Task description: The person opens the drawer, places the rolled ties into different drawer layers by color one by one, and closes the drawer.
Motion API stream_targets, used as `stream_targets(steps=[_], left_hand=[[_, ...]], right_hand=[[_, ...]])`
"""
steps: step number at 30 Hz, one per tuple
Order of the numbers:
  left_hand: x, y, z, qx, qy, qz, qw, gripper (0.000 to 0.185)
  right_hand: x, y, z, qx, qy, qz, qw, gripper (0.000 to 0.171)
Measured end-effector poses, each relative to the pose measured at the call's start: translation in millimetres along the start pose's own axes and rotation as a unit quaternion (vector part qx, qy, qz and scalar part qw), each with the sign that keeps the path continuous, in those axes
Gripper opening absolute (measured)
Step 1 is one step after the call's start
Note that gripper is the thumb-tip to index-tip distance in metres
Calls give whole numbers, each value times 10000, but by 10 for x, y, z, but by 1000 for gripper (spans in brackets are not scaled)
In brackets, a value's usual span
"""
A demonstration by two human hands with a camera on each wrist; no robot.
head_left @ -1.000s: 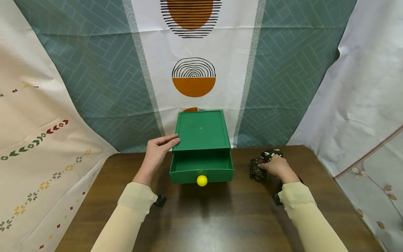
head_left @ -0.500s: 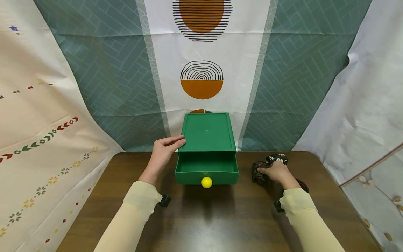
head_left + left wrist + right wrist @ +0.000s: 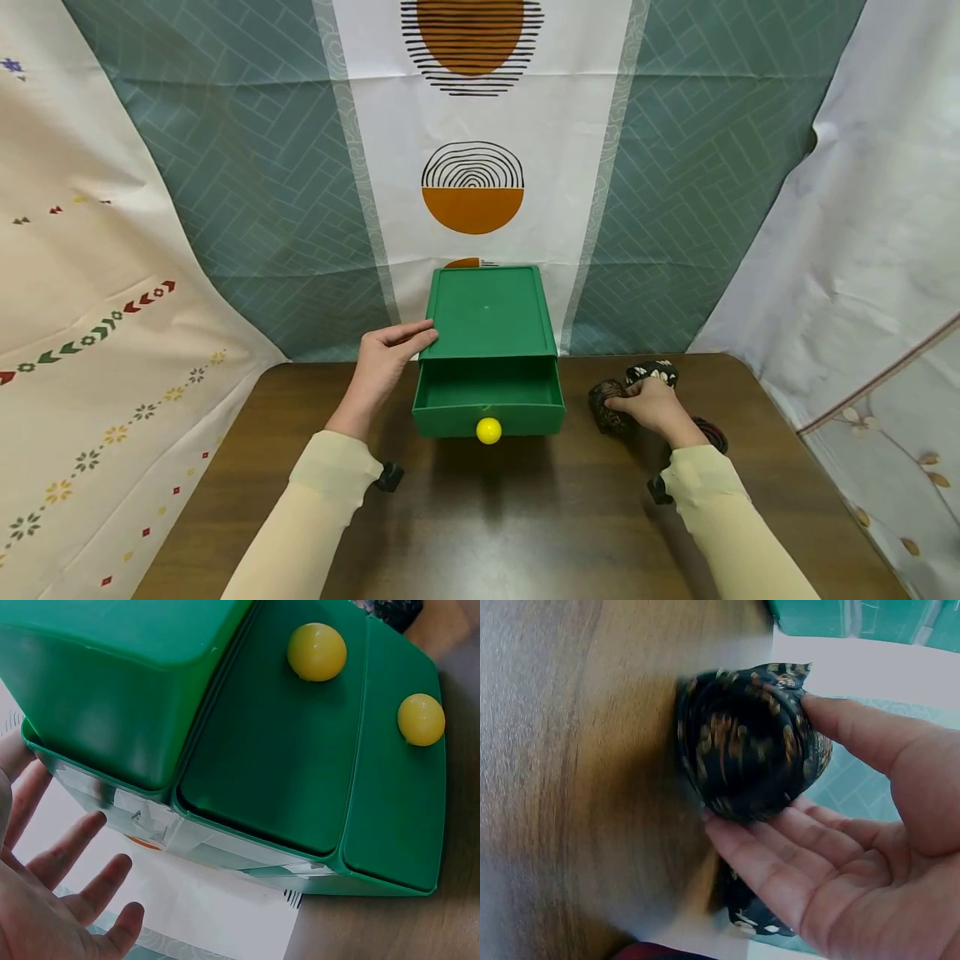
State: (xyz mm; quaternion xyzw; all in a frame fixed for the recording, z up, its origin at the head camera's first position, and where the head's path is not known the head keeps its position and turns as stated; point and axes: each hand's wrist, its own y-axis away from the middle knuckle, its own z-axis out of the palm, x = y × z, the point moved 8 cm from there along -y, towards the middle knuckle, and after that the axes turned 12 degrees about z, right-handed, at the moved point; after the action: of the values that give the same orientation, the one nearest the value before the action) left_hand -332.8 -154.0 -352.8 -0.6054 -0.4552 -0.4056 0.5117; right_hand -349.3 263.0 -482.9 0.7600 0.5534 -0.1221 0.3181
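Note:
In the head view, a green drawer unit (image 3: 491,312) stands at the back of the table with its top drawer (image 3: 450,422), fronted by a yellow knob (image 3: 489,431), pulled out. My left hand (image 3: 382,364) touches the unit's upper left edge; the left wrist view shows its fingers (image 3: 71,847) straight and spread beside the unit's side. To the right of the unit, my right hand (image 3: 654,406) holds a rolled-up black patterned cloth (image 3: 742,750) between thumb and fingers, close over the table. Behind that hand lies a second black roll with white motifs (image 3: 660,369).
A dark red coiled roll (image 3: 711,434) lies right of my right wrist. Below the pulled-out drawer are two closed drawers with yellow knobs (image 3: 421,720). Patterned fabric (image 3: 247,208) hangs behind the wooden table (image 3: 480,533) and along both sides.
My right hand has shifted the black patterned roll slightly left, nearer the drawer unit, and the roll has tilted. The left hand keeps its place at the unit's edge. The head view has shifted slightly.

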Motion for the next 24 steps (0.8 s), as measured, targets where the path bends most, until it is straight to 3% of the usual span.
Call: stream_targets(steps=[7, 9, 13, 16, 21, 24], left_hand=[[-64, -43, -10, 49, -27, 17, 10000, 40], [-117, -64, -15, 60, -61, 45, 10000, 41], [-205, -91, -31, 67, -151, 121, 9998, 43], [-221, -93, -41, 99, -169, 175, 9997, 44], [-217, -90, -42, 110, -185, 166, 9996, 44], [-106, -57, -14, 43, -153, 77, 9998, 41]], right_hand=[[-24, 5, -4, 39, -2, -104, 9999, 67], [-23, 10, -14, 90, 42, -90, 9999, 67], [-12, -4, 15, -70, 40, 87, 9999, 45], [-2, -22, 56, -230, 1, 153, 9996, 53], [-8, -29, 67, -112, -56, 23, 9999, 56], [-17, -18, 49, -45, -73, -79, 9999, 56]])
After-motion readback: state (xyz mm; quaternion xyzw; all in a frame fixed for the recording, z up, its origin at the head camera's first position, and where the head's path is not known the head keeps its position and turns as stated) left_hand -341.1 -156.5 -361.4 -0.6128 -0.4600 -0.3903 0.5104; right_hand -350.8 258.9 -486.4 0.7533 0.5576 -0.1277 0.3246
